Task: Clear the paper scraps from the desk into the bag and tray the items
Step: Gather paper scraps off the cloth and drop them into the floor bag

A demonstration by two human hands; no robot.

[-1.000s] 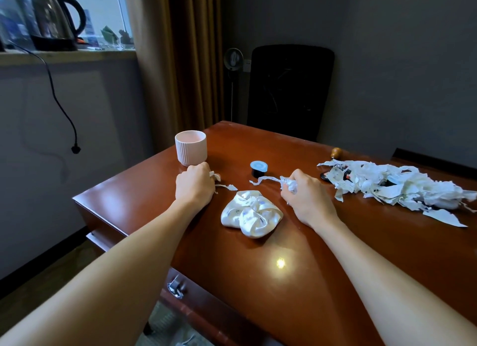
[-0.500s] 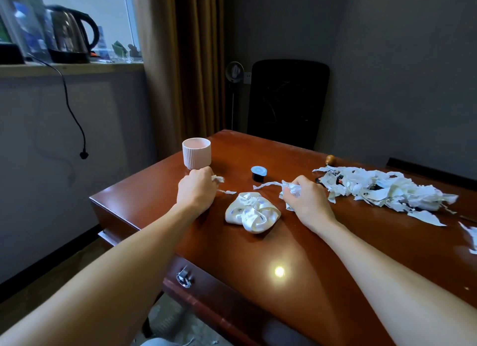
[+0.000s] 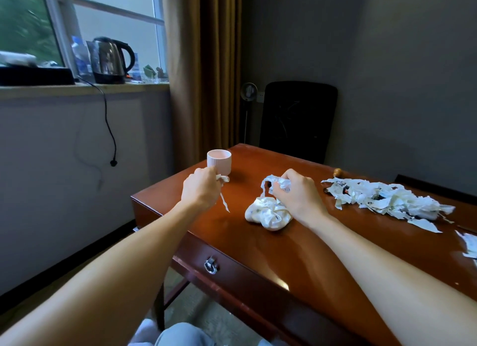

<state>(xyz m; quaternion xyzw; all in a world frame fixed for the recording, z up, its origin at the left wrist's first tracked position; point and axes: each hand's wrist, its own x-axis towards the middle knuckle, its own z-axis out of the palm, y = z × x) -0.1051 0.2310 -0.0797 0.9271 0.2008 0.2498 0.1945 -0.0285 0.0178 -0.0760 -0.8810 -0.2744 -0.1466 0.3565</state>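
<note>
Both hands hold paper scraps above the desk, by the white bag

Head view: the left hand (image 3: 200, 189) is curled closed on a thin paper strip (image 3: 224, 200) that dangles below the fist, just in front of the ribbed pink cup (image 3: 219, 161). The right hand (image 3: 294, 193) has its fingers clamped on a crumpled wad of scraps (image 3: 277, 183), directly over the crumpled white bag (image 3: 268, 214) lying on the wooden desk (image 3: 296, 247). A large pile of torn paper (image 3: 382, 198) lies well to the right on the desk, with a few loose pieces (image 3: 468, 243) near the right edge; small dark items are half buried in the pile
</note>
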